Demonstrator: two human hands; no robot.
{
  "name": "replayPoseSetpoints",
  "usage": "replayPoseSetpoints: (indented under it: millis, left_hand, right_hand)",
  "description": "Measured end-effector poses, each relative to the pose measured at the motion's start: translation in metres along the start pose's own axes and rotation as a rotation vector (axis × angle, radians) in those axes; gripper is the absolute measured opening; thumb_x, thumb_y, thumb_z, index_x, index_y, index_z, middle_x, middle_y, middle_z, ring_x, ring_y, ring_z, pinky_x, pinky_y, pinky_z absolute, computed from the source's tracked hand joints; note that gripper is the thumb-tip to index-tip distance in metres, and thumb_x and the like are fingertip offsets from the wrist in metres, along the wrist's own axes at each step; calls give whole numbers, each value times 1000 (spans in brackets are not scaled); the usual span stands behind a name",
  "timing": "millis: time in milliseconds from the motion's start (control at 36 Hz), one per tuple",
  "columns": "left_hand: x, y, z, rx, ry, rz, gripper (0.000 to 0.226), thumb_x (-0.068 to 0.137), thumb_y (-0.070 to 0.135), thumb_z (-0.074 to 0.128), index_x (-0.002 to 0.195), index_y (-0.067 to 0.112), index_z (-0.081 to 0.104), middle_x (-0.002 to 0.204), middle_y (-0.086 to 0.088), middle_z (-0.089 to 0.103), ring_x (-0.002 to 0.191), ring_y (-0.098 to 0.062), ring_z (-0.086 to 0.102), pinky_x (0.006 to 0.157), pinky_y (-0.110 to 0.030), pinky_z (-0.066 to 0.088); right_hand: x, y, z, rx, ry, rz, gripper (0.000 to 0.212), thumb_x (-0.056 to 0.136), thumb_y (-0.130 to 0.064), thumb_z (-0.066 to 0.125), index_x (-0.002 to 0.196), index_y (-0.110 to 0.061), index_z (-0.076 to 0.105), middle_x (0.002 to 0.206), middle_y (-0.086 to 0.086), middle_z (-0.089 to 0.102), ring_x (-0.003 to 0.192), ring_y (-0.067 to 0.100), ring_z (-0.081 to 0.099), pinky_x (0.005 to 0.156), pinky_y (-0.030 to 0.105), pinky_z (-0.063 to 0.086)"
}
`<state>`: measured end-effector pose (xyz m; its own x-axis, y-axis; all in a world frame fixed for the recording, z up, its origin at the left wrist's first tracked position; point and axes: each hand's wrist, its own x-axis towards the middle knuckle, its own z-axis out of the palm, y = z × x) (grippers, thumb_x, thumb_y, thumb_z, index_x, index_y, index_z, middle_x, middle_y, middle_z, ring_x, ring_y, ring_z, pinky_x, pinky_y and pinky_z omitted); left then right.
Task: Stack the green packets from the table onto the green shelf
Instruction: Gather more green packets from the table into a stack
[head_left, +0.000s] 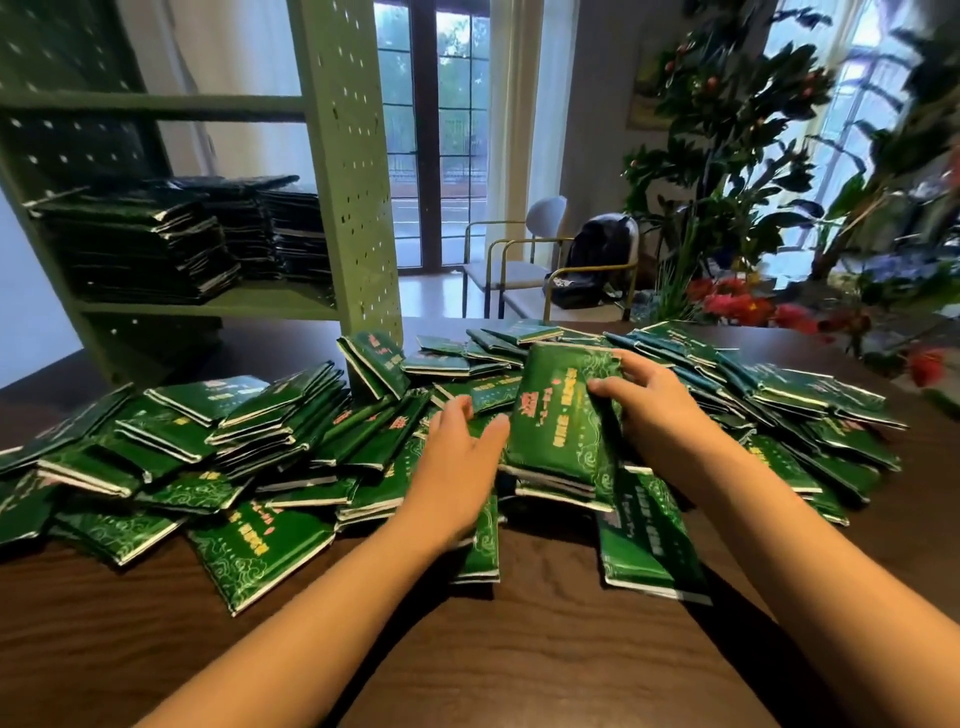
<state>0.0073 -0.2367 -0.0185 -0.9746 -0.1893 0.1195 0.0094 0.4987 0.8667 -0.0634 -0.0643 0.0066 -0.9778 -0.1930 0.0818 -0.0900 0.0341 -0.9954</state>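
Several green packets (249, 441) lie heaped across the dark wooden table (467, 649). My right hand (649, 410) grips a small stack of green packets (561, 410) from its right side, thumb on top, tilted above the heap. My left hand (462, 457) lies flat with straight fingers on the packets just left of that stack. The green pegboard shelf (353, 171) stands at the back left of the table. Its lower board holds piles of stacked packets (156, 244).
Two chairs (524, 260) with a dark backpack (592, 270) stand behind the table by glass doors. Plants with red flowers (737, 306) crowd the back right. Bare table wood lies between my forearms, near the front edge.
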Motion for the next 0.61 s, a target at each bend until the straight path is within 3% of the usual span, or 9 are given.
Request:
replayPoseSetpoints:
  millis: [56,83,194,278,361,417,472,528,611]
  left_hand:
    - [11,8,-3,-92,-30,1,51,99,32,48,144,9,37,141,-3,46,116,-9,43,94,-21,30]
    - [16,11,-5,-133,-55,0,50,98,32,51,141,8,43,136,-2,52,112,-10,48,90,-23,35]
    - [33,13,-3,-392,-148,-53,25,96,25,58,111,8,66,105,-9,73,93,-22,69,80,-29,52]
    - [45,7,1,-523,-178,-121,15,95,21,60,99,9,68,89,-9,75,78,-21,70,74,-31,55]
    - [52,0,5,-513,-152,-140,11,94,17,60,91,12,70,82,-6,75,76,-21,69,78,-33,55]
    - [57,-5,6,-602,-89,-160,14,96,16,58,96,9,69,85,-9,75,78,-24,69,83,-38,55]
    - [60,-7,6,-752,-32,-196,16,97,16,55,99,7,68,86,-10,75,78,-24,70,82,-39,57]
    - [60,-6,3,-893,-14,-200,18,98,15,52,101,5,67,87,-11,75,74,-21,72,73,-36,60]
    - [53,-4,2,-1046,-10,-206,21,98,15,51,107,3,66,91,-16,74,72,-24,72,67,-38,62]
  right_hand:
    - [12,4,1,83,24,27,39,91,-6,58,129,-12,52,120,13,58,88,24,66,69,40,56]
    - [17,6,4,119,25,25,39,91,-5,58,128,-13,52,124,13,58,95,28,65,75,44,56]
    - [26,13,18,224,5,-28,24,91,1,55,108,-15,59,100,5,65,85,22,67,75,40,58]
    - [28,26,27,189,30,-74,25,88,-4,61,109,-18,61,105,10,67,92,23,66,85,41,55]
    - [24,32,30,126,3,-130,26,89,-8,61,108,-25,61,101,4,70,90,15,67,77,28,55]
    - [22,30,26,164,-21,-142,30,91,-8,59,114,-27,58,94,0,67,71,2,64,57,14,48]
    - [21,28,20,199,-46,-125,34,91,-8,58,120,-24,55,88,0,61,56,-3,56,46,9,40]
    - [15,25,18,99,-105,-115,33,91,-9,58,121,-20,57,85,-1,61,54,-4,56,45,10,41]
    - [5,30,25,-5,-236,-100,17,93,-11,56,104,-10,68,92,6,71,77,7,67,61,20,53]
